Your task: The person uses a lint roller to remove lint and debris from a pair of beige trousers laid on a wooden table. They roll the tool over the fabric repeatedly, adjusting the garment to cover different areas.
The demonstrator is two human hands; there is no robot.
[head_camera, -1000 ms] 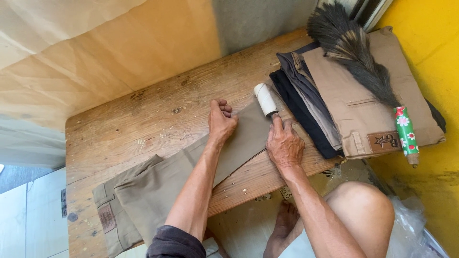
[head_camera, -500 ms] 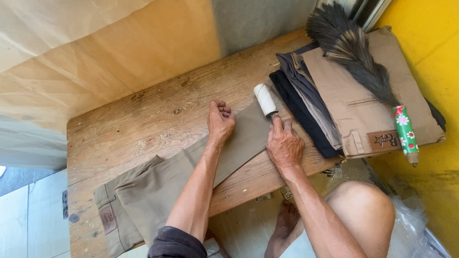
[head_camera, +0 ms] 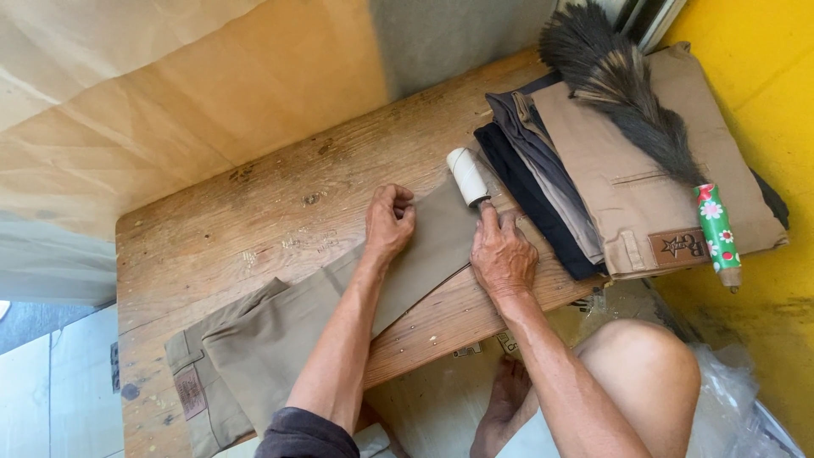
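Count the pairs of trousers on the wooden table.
At least 4: one khaki pair spread under both hands, and a folded stack holding a tan pair on top, a grey pair beneath, and a navy pair lowest. More may be hidden in the stack.

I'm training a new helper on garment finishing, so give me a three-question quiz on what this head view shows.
1. True or false: the right hand holds a white lint roller against the khaki trousers spread on the worn wooden table.
2. What is the left hand doing? A) lifting the trousers, B) pressing the trousers flat, C) gripping the feather duster.
3. What lies on top of the stack of folded trousers at the table's far end?

Key: 1. True. 2. B. 3. A dark feather duster with a green floral handle.
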